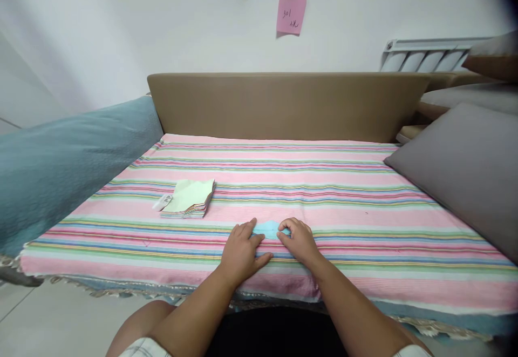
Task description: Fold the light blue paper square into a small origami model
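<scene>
A small light blue paper piece (pixel 267 229) lies on the striped pink cloth (pixel 324 195) near its front edge. My left hand (pixel 242 250) rests on the paper's left side with fingers curled down onto it. From the right, my right hand (pixel 298 240) presses its bent fingers onto the paper's right edge. Most of the paper is hidden under the fingers. A stack of coloured paper squares (pixel 189 199), pale green on top, lies to the left and a little farther back, apart from both hands.
A brown padded backrest (pixel 283 106) runs behind the cloth. A teal blanket (pixel 68 157) lies at left, and a grey cushion (pixel 465 168) at right. On the wall above hangs a pink note (pixel 291 14). A small white tag (pixel 162 202) lies beside the stack.
</scene>
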`<state>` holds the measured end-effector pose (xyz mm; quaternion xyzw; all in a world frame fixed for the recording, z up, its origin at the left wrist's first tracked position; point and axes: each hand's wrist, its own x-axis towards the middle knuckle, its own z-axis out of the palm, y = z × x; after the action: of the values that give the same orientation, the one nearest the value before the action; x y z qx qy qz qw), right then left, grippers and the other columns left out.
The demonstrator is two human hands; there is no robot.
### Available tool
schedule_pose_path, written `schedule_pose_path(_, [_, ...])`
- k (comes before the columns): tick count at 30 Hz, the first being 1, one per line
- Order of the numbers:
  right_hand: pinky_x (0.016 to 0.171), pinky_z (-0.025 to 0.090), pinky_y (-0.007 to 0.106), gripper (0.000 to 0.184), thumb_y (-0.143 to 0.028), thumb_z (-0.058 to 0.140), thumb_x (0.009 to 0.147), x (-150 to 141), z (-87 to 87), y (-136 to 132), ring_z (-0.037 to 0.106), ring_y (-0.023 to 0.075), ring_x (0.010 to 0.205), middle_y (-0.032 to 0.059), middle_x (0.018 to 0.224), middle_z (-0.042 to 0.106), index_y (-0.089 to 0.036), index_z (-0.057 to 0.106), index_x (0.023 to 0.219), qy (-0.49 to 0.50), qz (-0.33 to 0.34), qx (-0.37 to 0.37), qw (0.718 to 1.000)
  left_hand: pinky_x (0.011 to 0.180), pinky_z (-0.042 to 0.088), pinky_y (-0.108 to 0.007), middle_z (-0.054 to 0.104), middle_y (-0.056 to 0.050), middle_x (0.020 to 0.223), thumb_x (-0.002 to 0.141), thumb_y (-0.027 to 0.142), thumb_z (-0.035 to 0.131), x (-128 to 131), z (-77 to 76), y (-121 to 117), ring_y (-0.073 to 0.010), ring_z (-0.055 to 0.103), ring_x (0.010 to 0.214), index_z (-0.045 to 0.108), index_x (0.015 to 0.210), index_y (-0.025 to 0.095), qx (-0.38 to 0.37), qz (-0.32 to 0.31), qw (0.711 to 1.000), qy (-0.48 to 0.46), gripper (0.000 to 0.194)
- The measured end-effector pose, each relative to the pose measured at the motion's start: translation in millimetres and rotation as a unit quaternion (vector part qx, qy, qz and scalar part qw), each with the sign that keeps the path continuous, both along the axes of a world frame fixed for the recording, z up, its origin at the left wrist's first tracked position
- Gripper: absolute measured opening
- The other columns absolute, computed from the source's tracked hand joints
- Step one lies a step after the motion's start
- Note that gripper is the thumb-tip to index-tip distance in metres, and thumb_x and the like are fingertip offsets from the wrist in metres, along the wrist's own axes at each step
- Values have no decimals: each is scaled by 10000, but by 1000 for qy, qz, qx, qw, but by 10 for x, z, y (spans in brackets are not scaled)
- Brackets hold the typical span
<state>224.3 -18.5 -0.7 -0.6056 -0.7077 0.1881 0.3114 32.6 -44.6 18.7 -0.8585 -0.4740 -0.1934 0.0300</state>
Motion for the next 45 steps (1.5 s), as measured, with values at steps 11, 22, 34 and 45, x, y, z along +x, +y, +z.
schedule_pose_path(11, [784,340,313,84,-248,531,728,10,22,-5,531,158,767,-18,851,619,-242,599,776,0,4,-1,1000,921,382,-498,476,-148,1300,700,459,689,3,-9,11,-335,496,1092,668,1001,213,12,-9,1000,-7,388])
schedule_pose_path(22, [812,335,325,85,-231,524,730,10,24,0,535,161,800,-22,864,621,-245,595,775,1,7,-4,1000,917,387,-509,475,-147,1302,697,456,691,-3,-30,23,-340,495,1098,666,1000,215,16,-10,1000,-8,388])
schedule_pose_path(34, [807,349,318,133,-188,491,717,18,13,6,539,169,819,-16,867,631,-249,599,765,3,13,2,1000,942,380,-492,447,-156,1327,686,428,701,-8,-49,25,-343,471,1137,663,950,192,24,-16,999,-24,356])
schedule_pose_path(45, [834,342,317,120,-191,505,729,5,22,-7,541,175,890,-15,887,629,-246,603,771,5,14,5,1000,1040,154,-589,290,-79,1455,782,337,603,74,35,-69,-320,278,1301,468,1261,296,13,-34,999,22,499])
